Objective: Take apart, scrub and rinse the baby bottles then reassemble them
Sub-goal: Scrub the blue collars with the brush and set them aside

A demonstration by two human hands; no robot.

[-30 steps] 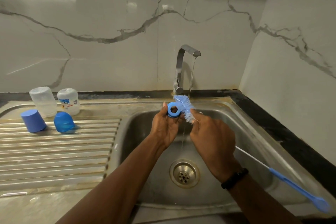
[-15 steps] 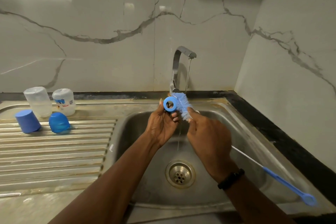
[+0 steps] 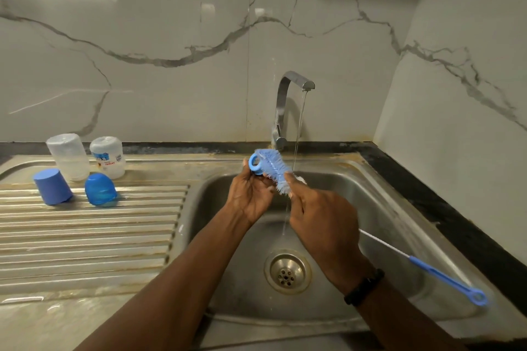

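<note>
Two hands meet over the sink's (image 3: 370,179) back edge: my left hand (image 3: 251,194) pinches the blue ring (image 3: 255,164), my right hand (image 3: 319,214) grips the brush (image 3: 275,168), bristles angled alongside the ring's right.

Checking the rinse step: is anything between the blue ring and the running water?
Nothing visible blocks it except the brush head, which lies against the blue ring on the side facing the water stream. The left hand holds the ring left of the stream.

Bare forearms, black band (image 3: 364,287) on right wrist
</note>
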